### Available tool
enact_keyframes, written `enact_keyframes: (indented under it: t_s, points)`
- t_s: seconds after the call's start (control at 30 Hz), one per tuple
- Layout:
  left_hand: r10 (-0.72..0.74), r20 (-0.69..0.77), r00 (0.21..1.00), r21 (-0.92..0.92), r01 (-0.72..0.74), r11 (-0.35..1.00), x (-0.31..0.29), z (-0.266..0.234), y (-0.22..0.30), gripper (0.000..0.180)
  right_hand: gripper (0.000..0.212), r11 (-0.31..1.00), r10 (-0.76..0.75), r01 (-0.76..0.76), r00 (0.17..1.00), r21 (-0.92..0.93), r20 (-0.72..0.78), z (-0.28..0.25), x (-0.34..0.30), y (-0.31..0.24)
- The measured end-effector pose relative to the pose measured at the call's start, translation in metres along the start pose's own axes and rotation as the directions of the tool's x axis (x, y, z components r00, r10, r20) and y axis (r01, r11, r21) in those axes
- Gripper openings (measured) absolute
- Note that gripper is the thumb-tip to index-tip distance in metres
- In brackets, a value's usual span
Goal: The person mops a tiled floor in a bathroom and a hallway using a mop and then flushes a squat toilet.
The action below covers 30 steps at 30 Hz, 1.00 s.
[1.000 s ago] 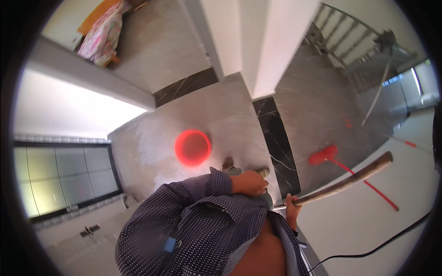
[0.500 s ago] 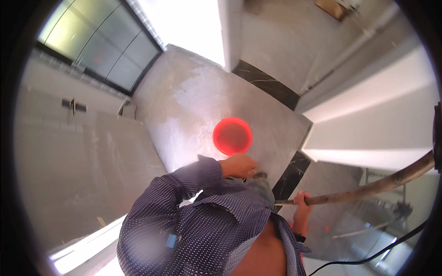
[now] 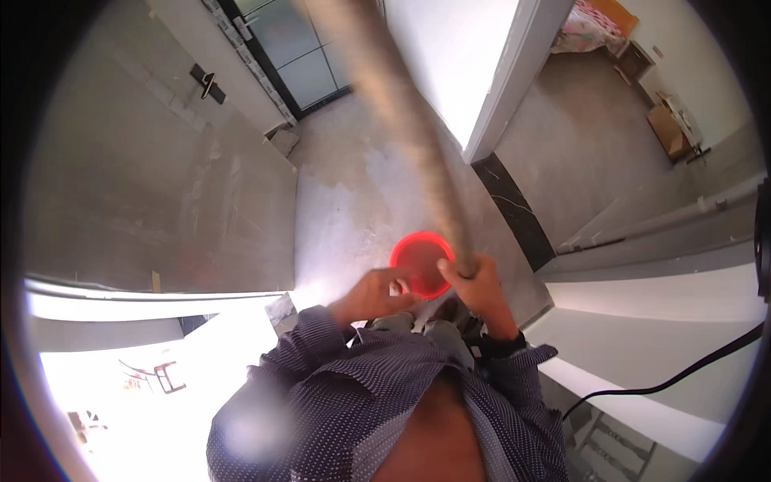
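Note:
A long brown wooden pole (image 3: 405,120) rises in front of me, blurred toward its upper end. My right hand (image 3: 479,289) is wrapped round its lower part, thumb toward the bucket. Under the pole, a round red bucket (image 3: 416,236) stands on the floor just ahead of my feet, with something dull and brownish inside that I cannot make out. To its near left hovers my left hand (image 3: 369,297), fingers and thumb apart, holding nothing that I can see. Its fingertips overlap the bucket's near rim in view; whether they touch it I cannot tell.
A grey door (image 3: 152,161) with a black handle (image 3: 208,83) stands at left. A glass-paned door (image 3: 293,52) is at the far end. Across the right doorway lies a black stone strip (image 3: 514,209); beyond are a bed (image 3: 594,30) and cardboard box (image 3: 668,131). A black cable (image 3: 666,377) hangs lower right.
My right hand has swung the pole from the right side to upright in front of me. My left hand has moved left and its fingers have spread. The view has turned rightward.

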State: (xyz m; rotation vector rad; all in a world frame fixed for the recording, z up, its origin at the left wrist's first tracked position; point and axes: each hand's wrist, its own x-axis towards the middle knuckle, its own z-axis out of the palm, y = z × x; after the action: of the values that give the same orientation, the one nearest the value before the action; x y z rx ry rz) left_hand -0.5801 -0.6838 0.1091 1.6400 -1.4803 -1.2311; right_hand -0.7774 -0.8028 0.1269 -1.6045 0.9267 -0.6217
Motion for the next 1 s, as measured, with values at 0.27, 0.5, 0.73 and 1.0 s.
enact_keyframes:
  t_s: [0.27, 0.5, 0.73, 1.0]
  points:
    - [0.521, -0.744, 0.417, -0.108, -0.846, 0.523, -0.101, -0.078, 0.143, 0.058, 0.017, 0.859, -0.125, 0.441, 0.674, -0.26, 0.728, 0.053, 0.05, -0.076]
    - [0.475, -0.831, 0.29, -0.004, -0.856, 0.516, -0.203, -0.066, 0.146, 0.039, 0.014, 0.734, -0.113, 0.648, 0.41, -0.201, 0.905, 0.13, 0.077, -0.081]
    - [0.487, -0.794, 0.364, 0.18, -0.625, 0.76, -0.218, -0.028, 0.097, 0.046, 0.007, 0.655, -0.347, 0.752, 0.384, -0.073, 0.856, 0.231, 0.092, 0.025]
    - [0.087, -0.78, 0.62, 0.078, -0.042, 0.996, -0.234, 0.021, 0.01, 0.034, 0.017, 0.736, -0.53, 0.671, 0.486, 0.092, 0.695, 0.296, 0.013, 0.114]
